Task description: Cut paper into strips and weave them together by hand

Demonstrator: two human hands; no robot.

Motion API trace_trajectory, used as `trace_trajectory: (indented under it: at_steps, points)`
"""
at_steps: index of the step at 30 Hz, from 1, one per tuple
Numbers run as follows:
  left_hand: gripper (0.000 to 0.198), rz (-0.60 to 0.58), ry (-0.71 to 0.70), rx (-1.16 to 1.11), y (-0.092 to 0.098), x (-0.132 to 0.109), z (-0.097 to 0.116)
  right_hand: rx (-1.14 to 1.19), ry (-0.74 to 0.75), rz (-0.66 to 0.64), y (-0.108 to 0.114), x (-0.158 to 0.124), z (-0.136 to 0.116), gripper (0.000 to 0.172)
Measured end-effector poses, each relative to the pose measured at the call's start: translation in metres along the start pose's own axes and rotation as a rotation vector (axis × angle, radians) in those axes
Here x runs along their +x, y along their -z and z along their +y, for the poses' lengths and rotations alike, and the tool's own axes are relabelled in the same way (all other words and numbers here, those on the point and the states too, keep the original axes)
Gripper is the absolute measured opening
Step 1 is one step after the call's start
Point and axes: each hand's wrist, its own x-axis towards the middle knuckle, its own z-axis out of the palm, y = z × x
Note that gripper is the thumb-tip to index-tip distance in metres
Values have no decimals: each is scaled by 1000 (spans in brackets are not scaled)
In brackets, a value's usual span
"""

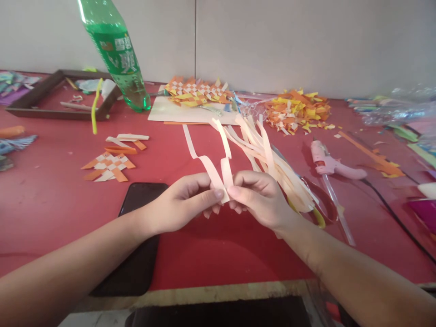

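Observation:
Between my two hands, a pale paper strip [211, 171] is folded at its lower end, its two ends rising apart in a V. My left hand [189, 197] pinches the fold from the left with thumb and fingers. From the right, my right hand [257, 195] pinches the same fold, its thumb almost touching the other. Just behind my right hand lies a loose bundle of pale paper strips [289, 179]. A dark phone [143, 195] lies partly under my left forearm. Small woven orange and white paper pieces [109, 166] rest to the left.
A green soda bottle [116, 59] stands at the back left beside a brown frame [20, 106]. Woven orange paper fish [197, 93] and a pile of orange-yellow pieces [296, 109] lie at the back. A pink glue gun [329, 163] with its cord sits at right.

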Motion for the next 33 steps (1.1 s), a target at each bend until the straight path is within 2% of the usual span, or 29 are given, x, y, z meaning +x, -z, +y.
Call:
trace_trajectory:
  at_steps: [2, 6, 8, 15, 20, 24, 28, 33]
  points:
    - [18, 25, 8, 8, 0, -1, -1, -24, 15, 30, -1, 0, 0, 26]
    - [21, 149, 95, -7, 1, -2, -2, -15, 54, 132, 2, 1, 2, 26]
    - [23, 164, 106, 1, 0, -2, -1, 10, 64, 149, 3, 1, 3, 25]
    - [17, -16, 123, -26, 1, -1, -2, 41, 20, -24, 1, 0, -1, 22]
    - [31, -17, 152, -43, 3, -4, -3, 209, -26, -182, -3, 2, -2, 20]
    - [37, -18, 189, -29, 2, -3, -3, 156, -117, -107, 1, 5, 0, 26]
    - [42, -114, 174, 17, 2, -3, -5, 169, -228, -47, 3, 7, 3, 50]
    - [50, -311, 147, 26, 3, -4, -10, 282, -332, -35, -4, 11, -3, 41]
